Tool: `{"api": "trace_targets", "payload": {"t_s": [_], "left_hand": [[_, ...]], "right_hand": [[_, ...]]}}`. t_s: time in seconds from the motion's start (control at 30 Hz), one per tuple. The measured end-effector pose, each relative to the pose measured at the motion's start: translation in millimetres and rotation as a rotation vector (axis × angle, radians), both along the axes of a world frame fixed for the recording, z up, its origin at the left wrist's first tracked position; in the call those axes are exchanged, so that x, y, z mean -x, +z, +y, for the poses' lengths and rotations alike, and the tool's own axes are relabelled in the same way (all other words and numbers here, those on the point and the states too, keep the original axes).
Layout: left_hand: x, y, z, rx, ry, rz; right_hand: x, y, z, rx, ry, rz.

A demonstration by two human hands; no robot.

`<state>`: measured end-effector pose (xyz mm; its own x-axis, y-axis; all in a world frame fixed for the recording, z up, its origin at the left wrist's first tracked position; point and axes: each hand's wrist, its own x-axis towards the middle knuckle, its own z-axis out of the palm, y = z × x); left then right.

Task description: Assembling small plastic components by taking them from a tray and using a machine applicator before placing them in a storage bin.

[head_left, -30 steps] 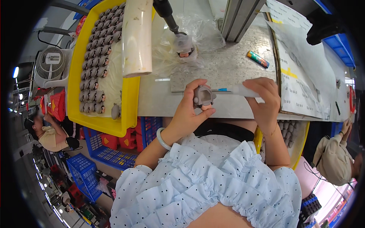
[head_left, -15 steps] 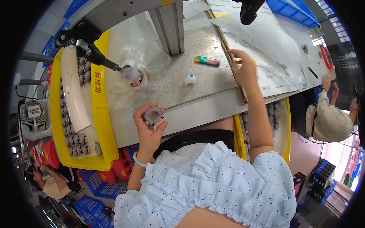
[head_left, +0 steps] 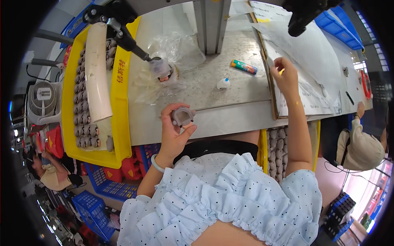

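We are gripping a small grey moulded part (head_left: 183, 117) in our left hand (head_left: 174, 133) above the table (head_left: 230, 112) edge | our right hand (head_left: 285, 76) is pinching something yellow, too small to identify.

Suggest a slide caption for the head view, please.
Left hand holds small grey moulded part; right hand pinches paper sheets.

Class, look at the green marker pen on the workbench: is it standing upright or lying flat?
Lying flat. The green marker pen rests lengthwise on the grey workbench, angled slightly, beside a small white bottle that stands upright.
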<state>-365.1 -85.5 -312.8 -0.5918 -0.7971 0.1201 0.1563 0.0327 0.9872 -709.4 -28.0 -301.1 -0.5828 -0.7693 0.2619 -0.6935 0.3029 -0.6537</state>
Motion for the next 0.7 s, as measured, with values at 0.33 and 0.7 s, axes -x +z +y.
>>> {"api": "trace_targets", "payload": {"t_s": [0.33, 0.7], "left_hand": [[11, 1, 0, -0.303, -0.088, 0.059], [10, -7, -1, -0.367, -0.068, 0.025]], "right_hand": [[-75, -18, 3, -0.255, 0.120, 0.097], [-90, -12, 17, -0.139, 0.200, -0.015]]}}
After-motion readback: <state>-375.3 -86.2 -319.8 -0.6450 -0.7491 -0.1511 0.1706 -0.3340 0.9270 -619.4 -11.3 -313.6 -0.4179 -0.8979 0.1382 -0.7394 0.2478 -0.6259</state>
